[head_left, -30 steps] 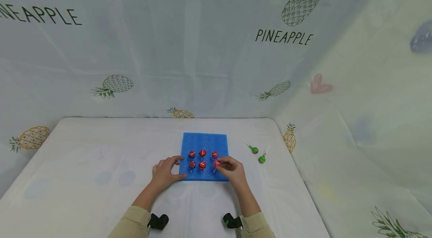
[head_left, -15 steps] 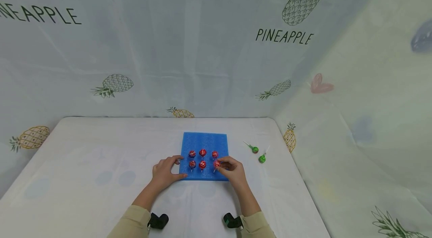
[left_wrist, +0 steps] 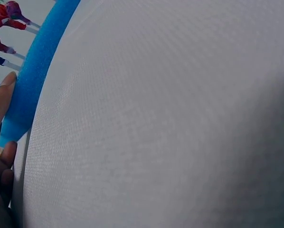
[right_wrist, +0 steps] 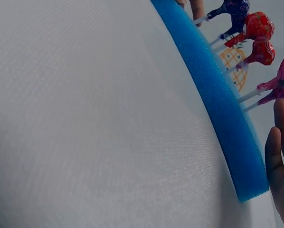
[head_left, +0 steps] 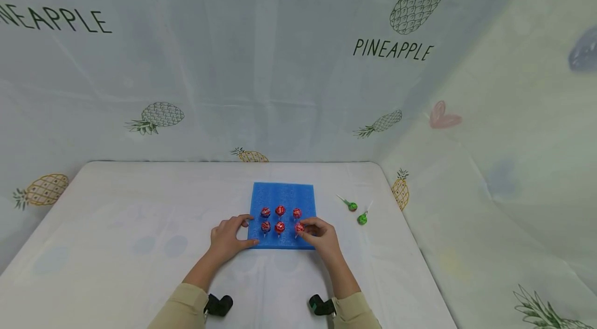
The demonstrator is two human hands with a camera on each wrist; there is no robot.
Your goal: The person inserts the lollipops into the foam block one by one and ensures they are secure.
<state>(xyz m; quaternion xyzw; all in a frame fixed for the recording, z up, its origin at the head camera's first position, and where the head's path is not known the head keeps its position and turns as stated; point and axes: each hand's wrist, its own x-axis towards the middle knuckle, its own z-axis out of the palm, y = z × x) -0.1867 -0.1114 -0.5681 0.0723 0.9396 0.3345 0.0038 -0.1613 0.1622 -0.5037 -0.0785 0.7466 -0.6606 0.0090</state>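
A blue foam board (head_left: 283,191) lies on the table with several red-wrapped lollipops (head_left: 280,227) standing in it in two rows. My left hand (head_left: 226,238) holds the board at its left side; in the left wrist view the thumb (left_wrist: 4,95) lies against the foam's top and other fingers sit curled by its edge. With thumb and fingertips, my right hand (head_left: 324,238) pinches the front right lollipop (head_left: 299,227). The right wrist view shows white sticks entering the foam, and a pink-wrapped lollipop (right_wrist: 279,78) at the right fingers.
Two green lollipops (head_left: 362,219) lie on the white tablecloth (head_left: 140,204) to the right of the board. A pineapple-print curtain (head_left: 280,59) rises behind the table, and another cloth (head_left: 489,163) hangs on the right. Black wrist devices (head_left: 219,306) sit by both sleeves.
Both hands keep their places on the board and the lollipop. Only a very slight shift of the whole head view is visible.
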